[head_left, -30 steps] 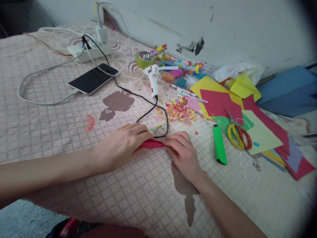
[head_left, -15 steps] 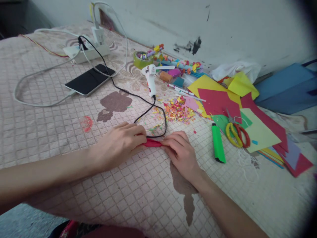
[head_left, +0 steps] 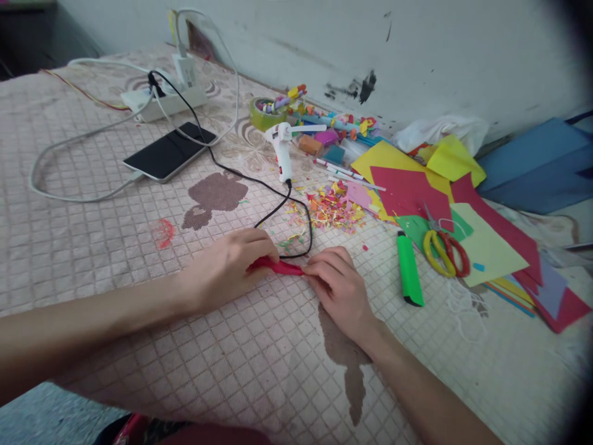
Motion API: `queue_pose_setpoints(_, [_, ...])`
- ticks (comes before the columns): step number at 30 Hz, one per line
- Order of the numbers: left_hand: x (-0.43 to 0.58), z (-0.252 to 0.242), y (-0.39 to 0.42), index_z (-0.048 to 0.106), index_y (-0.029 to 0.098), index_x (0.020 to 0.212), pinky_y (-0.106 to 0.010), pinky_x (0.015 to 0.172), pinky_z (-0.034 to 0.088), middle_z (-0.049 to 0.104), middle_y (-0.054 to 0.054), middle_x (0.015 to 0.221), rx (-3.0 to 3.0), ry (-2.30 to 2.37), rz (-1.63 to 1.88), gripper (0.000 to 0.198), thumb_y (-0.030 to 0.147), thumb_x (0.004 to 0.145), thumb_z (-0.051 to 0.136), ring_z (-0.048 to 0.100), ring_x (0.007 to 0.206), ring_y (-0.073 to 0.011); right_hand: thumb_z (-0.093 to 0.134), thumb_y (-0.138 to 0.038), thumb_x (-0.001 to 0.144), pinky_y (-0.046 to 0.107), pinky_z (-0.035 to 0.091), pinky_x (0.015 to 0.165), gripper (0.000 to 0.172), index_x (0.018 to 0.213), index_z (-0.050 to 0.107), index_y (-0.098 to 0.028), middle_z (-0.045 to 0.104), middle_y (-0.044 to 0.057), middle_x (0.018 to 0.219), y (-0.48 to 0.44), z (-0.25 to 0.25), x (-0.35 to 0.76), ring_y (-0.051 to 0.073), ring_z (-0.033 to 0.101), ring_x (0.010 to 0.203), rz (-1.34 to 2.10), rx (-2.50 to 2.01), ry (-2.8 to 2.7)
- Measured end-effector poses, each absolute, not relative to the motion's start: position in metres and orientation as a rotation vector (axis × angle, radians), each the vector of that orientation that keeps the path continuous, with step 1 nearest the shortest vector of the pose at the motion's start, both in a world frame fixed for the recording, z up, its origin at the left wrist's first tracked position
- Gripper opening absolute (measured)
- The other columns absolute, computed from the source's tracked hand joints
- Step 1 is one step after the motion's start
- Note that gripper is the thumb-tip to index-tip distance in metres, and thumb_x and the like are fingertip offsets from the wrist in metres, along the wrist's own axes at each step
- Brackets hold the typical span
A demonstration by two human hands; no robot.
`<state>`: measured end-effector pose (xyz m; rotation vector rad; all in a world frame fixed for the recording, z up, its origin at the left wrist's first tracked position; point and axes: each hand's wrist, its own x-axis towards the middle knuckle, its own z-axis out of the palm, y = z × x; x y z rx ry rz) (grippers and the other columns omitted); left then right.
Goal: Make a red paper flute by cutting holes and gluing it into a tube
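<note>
A narrow, folded or rolled red strip (head_left: 286,268) lies between my hands over the quilted cloth. Its left part is under the curled fingers of my left hand (head_left: 231,262), which are closed on it. My right hand (head_left: 340,287) pinches the strip's right end between thumb and fingers. Just beyond my hands loops the black cord of a white glue gun (head_left: 283,154). Small colourful paper scraps (head_left: 336,207) are heaped past my right hand. Whether the strip is paper or another material, I cannot tell.
To the right lie a green cutter or marker (head_left: 409,269), scissors (head_left: 445,250) and coloured paper sheets (head_left: 410,194). A tablet or phone (head_left: 169,151) and a power strip (head_left: 171,102) with cables sit at the back left. Tape (head_left: 264,114) stands near the wall.
My left hand's fingers have shifted and lifted slightly, showing more of the red strip beneath them. My right hand keeps its pinch in nearly the same place.
</note>
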<state>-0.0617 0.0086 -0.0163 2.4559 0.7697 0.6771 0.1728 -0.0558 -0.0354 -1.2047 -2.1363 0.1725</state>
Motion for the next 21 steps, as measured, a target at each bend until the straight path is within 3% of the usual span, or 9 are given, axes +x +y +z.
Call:
queue_pose_setpoints(5, [-0.0615,-0.0249,0.0108,0.072,0.018,0.108,-0.028,0.078,0.052,0.07,-0.006,0.1,2.401,0.742,0.734,0.024,0.017,0.096,0.052,0.065,0.091,-0.0176,0.059,-0.014,0.097,0.039,0.052,0.078,0.015,0.089,0.068,-0.023,0.069,0.005,0.088,-0.0561,-0.0359,0.1722,0.022,0.059,0.09,0.198,-1.224,-2.111])
queue_pose_setpoints(12, [-0.0597,-0.0169,0.0094,0.076,0.017,0.101,-0.026,0.075,0.051,0.068,-0.006,0.094,2.38,0.72,0.681,0.023,0.016,0.097,0.054,0.063,0.084,-0.0155,0.058,-0.014,0.097,0.041,0.052,0.082,0.02,0.111,0.069,-0.023,0.068,0.006,0.093,-0.0586,-0.0349,0.167,0.024,0.058,0.093,0.224,-1.297,-2.098])
queue_pose_setpoints(21, [-0.0612,-0.019,0.0095,0.075,0.019,0.101,-0.027,0.076,0.051,0.067,-0.005,0.094,2.408,0.705,0.678,0.023,0.018,0.098,0.052,0.062,0.086,-0.0161,0.059,-0.015,0.097,0.041,0.05,0.081,0.014,0.096,0.069,-0.024,0.066,0.005,0.092,-0.0578,-0.0365,0.1647,0.024,0.057,0.093,0.205,-1.311,-2.102])
